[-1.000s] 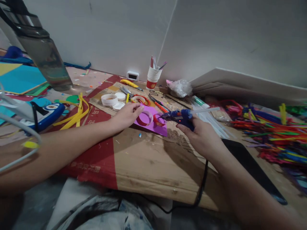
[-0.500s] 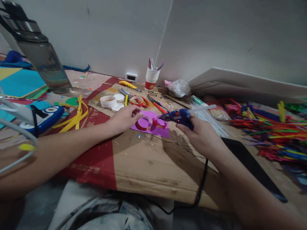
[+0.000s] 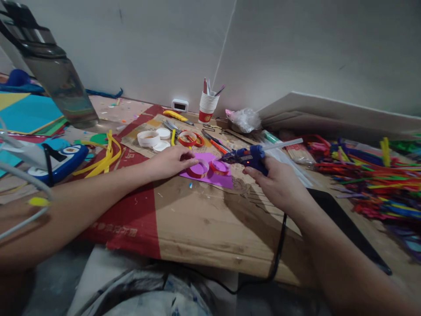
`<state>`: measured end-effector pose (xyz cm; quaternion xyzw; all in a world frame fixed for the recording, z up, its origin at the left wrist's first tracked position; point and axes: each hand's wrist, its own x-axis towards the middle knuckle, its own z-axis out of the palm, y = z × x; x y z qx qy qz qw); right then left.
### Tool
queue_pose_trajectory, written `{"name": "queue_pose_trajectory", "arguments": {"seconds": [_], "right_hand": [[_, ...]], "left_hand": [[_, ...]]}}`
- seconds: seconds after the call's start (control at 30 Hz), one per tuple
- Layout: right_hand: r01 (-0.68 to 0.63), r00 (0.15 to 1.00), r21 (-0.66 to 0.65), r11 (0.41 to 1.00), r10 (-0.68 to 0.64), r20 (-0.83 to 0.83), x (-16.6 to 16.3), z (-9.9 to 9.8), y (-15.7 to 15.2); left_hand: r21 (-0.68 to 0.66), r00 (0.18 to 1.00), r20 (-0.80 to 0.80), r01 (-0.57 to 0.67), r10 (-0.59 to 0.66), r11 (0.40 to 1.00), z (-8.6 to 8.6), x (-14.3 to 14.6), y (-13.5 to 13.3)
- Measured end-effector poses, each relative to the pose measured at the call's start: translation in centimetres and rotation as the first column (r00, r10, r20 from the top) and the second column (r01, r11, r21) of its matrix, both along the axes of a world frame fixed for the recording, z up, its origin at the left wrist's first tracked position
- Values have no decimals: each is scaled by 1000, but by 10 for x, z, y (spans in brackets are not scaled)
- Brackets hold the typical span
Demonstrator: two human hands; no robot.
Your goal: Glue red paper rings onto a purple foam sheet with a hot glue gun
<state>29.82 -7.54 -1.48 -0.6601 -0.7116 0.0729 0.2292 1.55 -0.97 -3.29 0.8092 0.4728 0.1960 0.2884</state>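
My right hand (image 3: pixel 279 177) is wrapped round a dark blue hot glue gun (image 3: pixel 248 157), its small red light on and a clear glue stick (image 3: pixel 284 143) jutting from its back. The nozzle is over a red paper ring (image 3: pixel 219 172) on a purple sheet (image 3: pixel 213 181). Left of it on the same sheet stands a second paper ring (image 3: pixel 199 174), pale inside and red outside. My left hand (image 3: pixel 173 161) lies at the sheet's left edge, fingers stretched out, fingertips beside this second ring. Whether they touch it I cannot tell.
White paper rings (image 3: pixel 148 139), red rings (image 3: pixel 188 138), a red-and-black cutter (image 3: pixel 219 145) and a yellow knife (image 3: pixel 176 116) lie behind the sheet. A paper cup with pens (image 3: pixel 208 107) stands farther back. A water bottle (image 3: pixel 62 83) is left, pipe cleaners (image 3: pixel 378 184) right. The gun's cable (image 3: pixel 279 245) hangs over the table edge.
My right hand and the glue gun have shifted slightly right, the nozzle staying near the right ring. My left fingers have straightened a little. The rings and the sheet look unmoved.
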Motion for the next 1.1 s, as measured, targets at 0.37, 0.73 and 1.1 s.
{"name": "queue_pose_trajectory", "arguments": {"seconds": [0.37,0.73,1.1], "right_hand": [[51,995,-32,998,-47,91,1,1,1],[49,998,-16,999,-48,47,3,-1,0],[108,994,-29,994,-108,1,2,3,0]], "left_hand": [[68,982,-70,181,-176,981,-9,-3,4],[127,993,-95,85,-73,988,-18,8,-2],[160,992,-104,84,-68,983,-21,14,-3]]}}
